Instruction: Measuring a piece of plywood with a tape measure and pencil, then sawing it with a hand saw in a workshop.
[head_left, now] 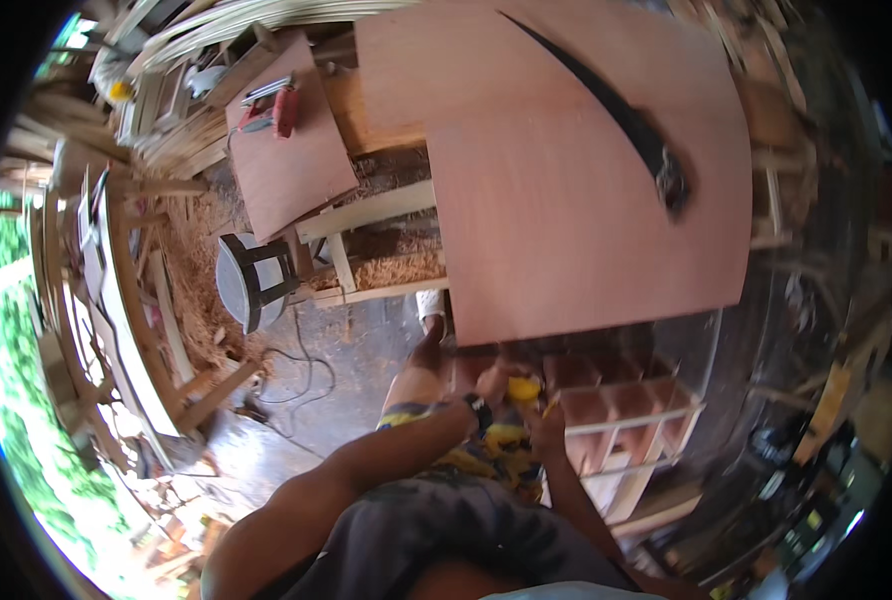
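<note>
At the far left, bright foliage [26, 400] shows beyond a pale board [131, 310] leaning among timber. Shavings [191, 270] cover the ground beside a round grey-white thing with a dark frame [253, 285]; a dark cord [311, 370] loops below it. A small board [284, 175] bears a red tool [284, 112] near its top edge. Next, a rough wooden frame [366, 213] works like a trough, with more shavings lying between its rails.

The left hand [491, 381], a dark watch [478, 407] on its wrist, is bent in against a rounded yellow thing [524, 389], which sits between the two hands, over the patterned shorts [501, 440]. I cannot tell whether its fingers pinch it. The right hand [546, 425] is just beside it; its fingers are too small to read.

Above lies a large reddish panel [576, 220], a dark, curved, tapering piece [606, 95] resting on it. Below the panel stands a rack [621, 427] with rows of reddish-brown compartments; their contents are too blurred to tell.
</note>
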Demonstrator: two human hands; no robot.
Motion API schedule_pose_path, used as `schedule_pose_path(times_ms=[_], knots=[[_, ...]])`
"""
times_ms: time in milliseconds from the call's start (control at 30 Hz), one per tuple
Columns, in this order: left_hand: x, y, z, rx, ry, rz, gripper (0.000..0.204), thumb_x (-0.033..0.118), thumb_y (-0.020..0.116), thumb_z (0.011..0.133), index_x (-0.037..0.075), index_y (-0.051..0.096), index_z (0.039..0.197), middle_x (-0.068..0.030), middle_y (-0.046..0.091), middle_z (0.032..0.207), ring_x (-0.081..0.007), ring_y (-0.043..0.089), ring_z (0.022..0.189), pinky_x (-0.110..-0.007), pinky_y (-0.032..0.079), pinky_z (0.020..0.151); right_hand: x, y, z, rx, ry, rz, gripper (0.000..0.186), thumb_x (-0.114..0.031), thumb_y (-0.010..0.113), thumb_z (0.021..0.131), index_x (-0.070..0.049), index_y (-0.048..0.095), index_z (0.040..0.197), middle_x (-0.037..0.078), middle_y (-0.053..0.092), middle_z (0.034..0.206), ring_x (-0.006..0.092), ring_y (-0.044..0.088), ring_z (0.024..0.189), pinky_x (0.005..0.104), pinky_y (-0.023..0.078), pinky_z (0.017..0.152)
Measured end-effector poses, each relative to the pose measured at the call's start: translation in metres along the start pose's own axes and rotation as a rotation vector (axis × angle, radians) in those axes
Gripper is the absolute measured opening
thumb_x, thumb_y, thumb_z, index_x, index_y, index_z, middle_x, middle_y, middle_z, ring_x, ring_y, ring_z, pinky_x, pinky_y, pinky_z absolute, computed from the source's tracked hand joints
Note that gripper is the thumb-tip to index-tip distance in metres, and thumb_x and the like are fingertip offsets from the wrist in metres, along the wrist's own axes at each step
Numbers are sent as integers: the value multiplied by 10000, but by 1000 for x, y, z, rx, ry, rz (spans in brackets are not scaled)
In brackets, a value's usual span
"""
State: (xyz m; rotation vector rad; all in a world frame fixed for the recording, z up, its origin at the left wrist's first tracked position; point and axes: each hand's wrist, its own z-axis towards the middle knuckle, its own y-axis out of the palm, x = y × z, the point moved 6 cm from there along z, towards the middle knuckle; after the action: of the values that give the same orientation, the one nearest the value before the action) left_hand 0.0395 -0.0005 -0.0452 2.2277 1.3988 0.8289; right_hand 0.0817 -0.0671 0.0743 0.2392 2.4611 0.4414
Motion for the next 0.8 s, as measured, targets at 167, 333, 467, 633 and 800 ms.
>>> schedule_pose_path(times_ms=[167, 333, 467, 633, 800], knots=[[89, -128, -6, 160, -478, -445, 395, 117, 490, 895, -11, 548, 1264, -197, 667, 1202, -365, 661, 1117, -528, 532, 995, 121, 71, 68, -4, -86, -619, 615, -128, 875, 786, 13, 552, 1290, 93, 637, 1208, 158, 629, 1116, 309, 538, 918], [138, -145, 5, 298, -354, -323, 440, 23, 461, 871, 26, 504, 1309, -199, 647, 1185, -349, 648, 1077, -560, 517, 1005, 167, 54, 100, 4, -403, -890, 558, -178, 852, 810, -22, 572, 1268, 63, 653, 1141, 145, 647, 999, 309, 553, 849], [177, -147, 27, -109, -410, 635, 606, 0, 544, 854, 34, 365, 1432, -199, 651, 1200, -330, 680, 1012, -544, 580, 882, 150, 28, 83, 463, -388, -383, 397, -232, 792, 767, -21, 680, 1083, 130, 713, 975, 284, 710, 883, 414, 563, 754], [158, -135, 35, -671, -587, 1903, 800, 105, 694, 823, 31, 250, 1484, -223, 691, 1167, -355, 723, 964, -498, 613, 785, 200, 39, 114, 237, -267, -617, 314, -243, 696, 833, -7, 715, 1039, 171, 735, 917, 306, 722, 818, 401, 562, 747], [166, -143, 52, -1120, -368, 2243, 807, 163, 693, 785, -73, 280, 1437, -307, 706, 947, -489, 698, 901, -528, 579, 804, 235, 66, 135, 397, 57, -349, 230, -132, 639, 806, 50, 729, 914, 188, 729, 809, 264, 706, 745, 374, 543, 713]])
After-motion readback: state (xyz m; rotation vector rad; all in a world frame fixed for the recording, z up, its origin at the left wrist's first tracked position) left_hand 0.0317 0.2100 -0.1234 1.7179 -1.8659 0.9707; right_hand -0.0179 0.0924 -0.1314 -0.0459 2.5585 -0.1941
